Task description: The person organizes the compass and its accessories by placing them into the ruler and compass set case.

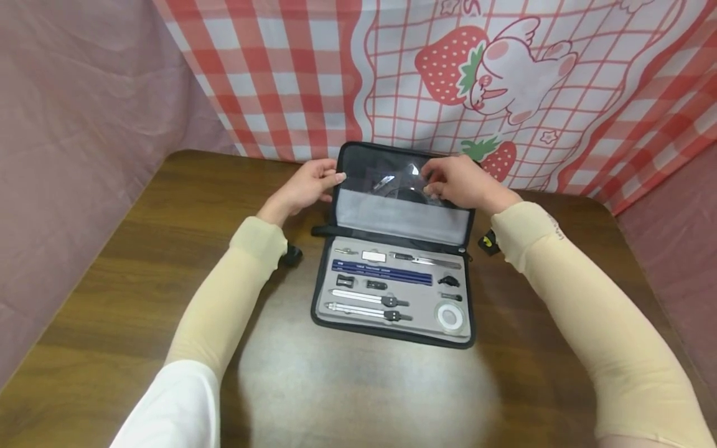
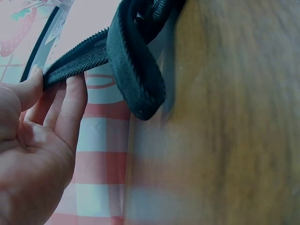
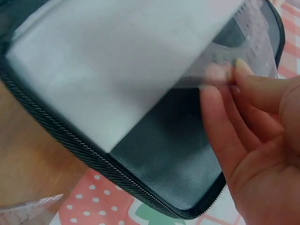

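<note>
An open black zip case (image 1: pixel 392 336) lies on the wooden table, its lid tilted up at the back. My left hand (image 1: pixel 307 185) pinches the lid's zippered edge (image 2: pixel 77 61) between thumb and fingers. In the lid's grey pocket (image 1: pixel 400 218) stand clear plastic pieces, partly covered. At the pocket's mouth my right hand (image 1: pixel 456 180) pinches a clear plastic drawing template (image 3: pixel 260 40) with ruler marks and a curved opening; its lower part is hidden by the pocket. The grey tray holds blue pencils (image 1: pixel 381 272), two silver compasses (image 1: pixel 358 295) and a white eraser (image 1: pixel 373 256).
A craft knife (image 1: pixel 426 259), a sharpener (image 1: pixel 345 281) and a round tape roll (image 1: pixel 449 317) also sit in the tray. Behind the table hangs a red-checked cloth (image 1: pixel 280 81). A clear pointed plastic piece (image 3: pixel 30 211) shows low in the right wrist view.
</note>
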Tool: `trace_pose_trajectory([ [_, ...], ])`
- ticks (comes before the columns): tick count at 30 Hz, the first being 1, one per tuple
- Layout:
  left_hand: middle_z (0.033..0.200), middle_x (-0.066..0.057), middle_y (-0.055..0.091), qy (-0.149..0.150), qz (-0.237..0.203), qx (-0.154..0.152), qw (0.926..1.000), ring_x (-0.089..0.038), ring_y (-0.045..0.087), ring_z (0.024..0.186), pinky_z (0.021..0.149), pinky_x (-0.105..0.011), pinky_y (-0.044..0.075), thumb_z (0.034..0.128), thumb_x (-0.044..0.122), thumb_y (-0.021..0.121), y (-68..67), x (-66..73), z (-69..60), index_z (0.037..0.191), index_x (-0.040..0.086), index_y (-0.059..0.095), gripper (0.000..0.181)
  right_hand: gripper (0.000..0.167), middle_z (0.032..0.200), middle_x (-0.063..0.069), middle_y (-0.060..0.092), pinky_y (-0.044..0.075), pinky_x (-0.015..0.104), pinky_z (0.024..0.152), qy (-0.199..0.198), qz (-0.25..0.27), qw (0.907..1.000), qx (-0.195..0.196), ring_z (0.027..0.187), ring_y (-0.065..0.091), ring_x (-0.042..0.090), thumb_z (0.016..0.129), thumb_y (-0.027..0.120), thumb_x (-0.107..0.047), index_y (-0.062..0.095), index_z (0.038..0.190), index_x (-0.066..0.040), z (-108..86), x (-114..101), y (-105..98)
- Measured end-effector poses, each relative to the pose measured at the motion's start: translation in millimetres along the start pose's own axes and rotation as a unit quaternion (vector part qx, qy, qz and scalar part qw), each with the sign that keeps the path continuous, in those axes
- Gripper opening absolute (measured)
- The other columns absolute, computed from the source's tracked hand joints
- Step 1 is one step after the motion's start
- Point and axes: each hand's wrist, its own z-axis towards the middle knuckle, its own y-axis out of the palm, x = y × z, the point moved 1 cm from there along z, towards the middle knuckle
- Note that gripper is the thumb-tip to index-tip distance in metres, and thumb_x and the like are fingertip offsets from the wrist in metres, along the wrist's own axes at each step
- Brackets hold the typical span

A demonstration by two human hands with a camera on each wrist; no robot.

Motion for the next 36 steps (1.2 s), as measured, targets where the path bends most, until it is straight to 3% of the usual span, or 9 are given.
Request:
trace_pose_trajectory([
  [8, 0.077, -0.007, 0.037, -0.014, 0.001, 0.016, 0.9998, -0.022, 0.052, 0.079, 0.075, -0.039, 0.058, 0.1007, 0.024, 0.061, -1.5, -3.7, 0.7, 0.093, 0.003, 0.046, 0.026, 0.026, 0.102, 0.014, 0.064, 0.048, 0.044, 0.078, 0.009, -0.002, 0.9987, 0.05, 0.09, 0.057, 0.028, 0.095, 0.066, -0.004, 0.06, 0.12, -0.003, -2.4, -2.9, 14.0],
  [15, 0.082, -0.009, 0.046, -0.028, 0.004, 0.027, 0.9992, -0.022, 0.059, 0.087, 0.076, -0.039, 0.058, 0.1006, 0.023, 0.061, -0.6, -3.6, 0.1, 0.102, 0.004, 0.052, 0.021, 0.02, 0.098, 0.013, 0.065, 0.047, 0.044, 0.079, 0.002, -0.002, 0.9984, 0.057, 0.089, 0.059, 0.027, 0.092, 0.068, 0.0, 0.063, 0.111, -0.003, -3.2, -2.4, 19.3],
  [22, 0.071, -0.006, 0.036, -0.019, 0.007, 0.024, 0.9995, -0.022, 0.053, 0.078, 0.075, -0.039, 0.058, 0.1005, 0.023, 0.061, -1.1, -2.5, 0.4, 0.096, 0.003, 0.049, 0.024, 0.018, 0.097, 0.013, 0.066, 0.047, 0.046, 0.081, -0.014, 0.0, 0.9982, 0.058, 0.089, 0.06, 0.028, 0.091, 0.069, 0.0, 0.062, 0.107, -0.005, -3.7, -0.9, 20.4],
  [29, 0.071, -0.007, 0.039, -0.019, 0.009, 0.026, 0.9994, -0.023, 0.055, 0.08, 0.075, -0.039, 0.058, 0.1004, 0.023, 0.061, -0.6, -2.1, -0.4, 0.097, 0.003, 0.051, 0.022, 0.02, 0.096, 0.012, 0.067, 0.048, 0.046, 0.081, -0.017, -0.008, 0.9983, 0.055, 0.089, 0.061, 0.027, 0.092, 0.07, -0.002, 0.062, 0.11, -0.005, -4.1, -1.5, 23.4],
  [36, 0.072, -0.008, 0.044, -0.019, -0.004, 0.027, 0.9994, -0.021, 0.055, 0.082, 0.076, -0.04, 0.058, 0.1004, 0.022, 0.061, -0.1, -2.3, 0.9, 0.098, 0.003, 0.053, 0.021, 0.029, 0.106, 0.016, 0.062, 0.047, 0.049, 0.09, -0.009, -0.113, 0.9891, 0.093, 0.102, 0.055, 0.032, 0.091, 0.073, -0.009, 0.068, 0.118, 0.001, -13.2, -9.1, 25.8],
])
